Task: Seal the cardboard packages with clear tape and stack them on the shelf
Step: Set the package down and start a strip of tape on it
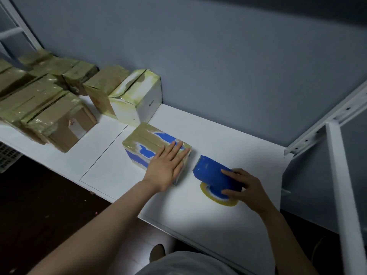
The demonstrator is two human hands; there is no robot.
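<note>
A small blue-and-white package (pixel 146 144), wrapped in yellowish clear tape, lies on the white shelf board (pixel 228 135). My left hand (pixel 168 165) rests flat on its near right end, fingers straight. My right hand (pixel 247 188) grips a blue tape dispenser (pixel 213 173) just right of the package. The dispenser's toothed edge points toward the package. The roll of clear tape (pixel 218 200) shows beneath the dispenser, touching the board.
Several taped cardboard boxes (pixel 49 114) and a white taped box (pixel 137 98) stand in a group at the back left. A grey wall runs behind the shelf. A white metal shelf frame (pixel 341 175) rises at the right. Dark floor lies below left.
</note>
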